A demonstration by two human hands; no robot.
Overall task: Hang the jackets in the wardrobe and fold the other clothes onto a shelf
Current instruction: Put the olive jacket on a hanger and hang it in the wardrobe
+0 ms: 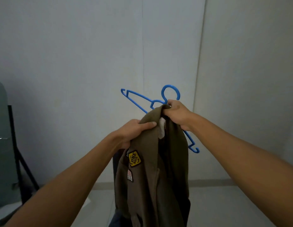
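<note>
jacket (152, 174): olive, yellow patch on chest, hanging limp mid-air in front of wall
left hand (134, 131): fingers curled, gripping ribbed collar
right hand (177, 114): clenched on collar plus blue hanger (139, 99), tilted

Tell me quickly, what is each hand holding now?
Left hand: closed on the jacket collar.
Right hand: closed on the jacket and the blue hanger.

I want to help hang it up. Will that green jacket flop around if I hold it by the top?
Probably floppy: the jacket hangs limp in folds below the left hand and right hand. It looks thick, so maybe a bit heavy. The blue hanger seems stiff, keeping its shape while tilted.
</note>
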